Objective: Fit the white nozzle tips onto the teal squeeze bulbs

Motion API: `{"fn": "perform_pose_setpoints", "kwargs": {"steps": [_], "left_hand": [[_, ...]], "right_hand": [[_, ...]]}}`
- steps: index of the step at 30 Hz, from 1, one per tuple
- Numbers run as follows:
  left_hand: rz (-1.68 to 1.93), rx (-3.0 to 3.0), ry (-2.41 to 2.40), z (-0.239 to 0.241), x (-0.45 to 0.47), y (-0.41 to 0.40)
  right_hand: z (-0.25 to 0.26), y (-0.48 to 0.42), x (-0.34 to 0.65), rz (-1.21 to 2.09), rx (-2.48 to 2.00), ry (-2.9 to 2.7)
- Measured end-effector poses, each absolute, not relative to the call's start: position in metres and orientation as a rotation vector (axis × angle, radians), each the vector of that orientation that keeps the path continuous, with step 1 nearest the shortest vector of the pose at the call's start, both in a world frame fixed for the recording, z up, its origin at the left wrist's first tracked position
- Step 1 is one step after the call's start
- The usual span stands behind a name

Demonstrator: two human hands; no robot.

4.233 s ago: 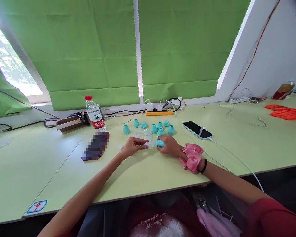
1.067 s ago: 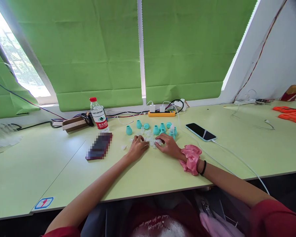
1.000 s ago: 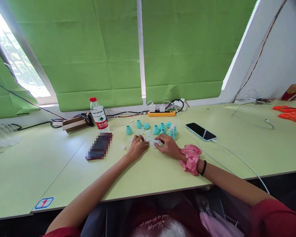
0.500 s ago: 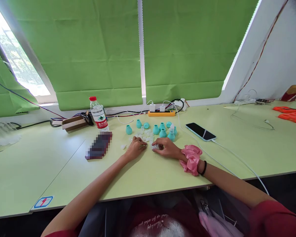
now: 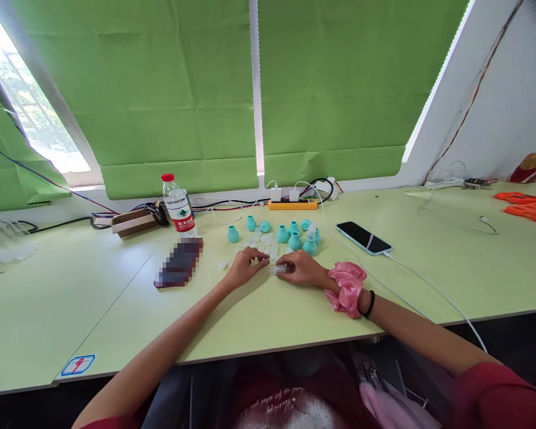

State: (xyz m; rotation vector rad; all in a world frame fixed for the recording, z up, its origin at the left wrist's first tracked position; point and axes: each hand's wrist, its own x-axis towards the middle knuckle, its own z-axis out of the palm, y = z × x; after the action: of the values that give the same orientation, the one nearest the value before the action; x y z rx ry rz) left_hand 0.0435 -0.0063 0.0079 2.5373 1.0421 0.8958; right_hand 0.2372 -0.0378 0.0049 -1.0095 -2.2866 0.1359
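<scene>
My left hand (image 5: 246, 266) and my right hand (image 5: 302, 269) rest close together on the pale green table (image 5: 268, 310). Between their fingertips lies a small clear plastic piece (image 5: 277, 269); the right hand's fingers pinch it and the left hand's fingers curl toward it. Just beyond them is a loose heap of clear plastic pieces (image 5: 263, 243). Several teal bulb-shaped caps (image 5: 295, 240) stand behind the heap. A pink scrunchie (image 5: 349, 286) and a black band sit on my right wrist.
A water bottle (image 5: 177, 207) with a red cap stands at the back left beside a cardboard box (image 5: 134, 221). A dark flat object (image 5: 179, 270) lies left of my hands. A phone (image 5: 363, 238) on a white cable lies right. An orange power strip (image 5: 292, 204) sits at the back.
My right hand let go of a teal cap and now pinches a clear piece. Both hands drew slightly back from the heap toward me. One teal piece now carries a clear top.
</scene>
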Motion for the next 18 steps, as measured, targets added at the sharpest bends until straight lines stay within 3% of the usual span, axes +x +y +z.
{"fn": "perform_pose_setpoints", "kwargs": {"steps": [18], "left_hand": [[0.864, 2.563, 0.884, 0.0051, 0.0464, -0.0167]], "right_hand": [[0.0042, -0.039, 0.2356, 0.281, -1.03, -2.221]]}}
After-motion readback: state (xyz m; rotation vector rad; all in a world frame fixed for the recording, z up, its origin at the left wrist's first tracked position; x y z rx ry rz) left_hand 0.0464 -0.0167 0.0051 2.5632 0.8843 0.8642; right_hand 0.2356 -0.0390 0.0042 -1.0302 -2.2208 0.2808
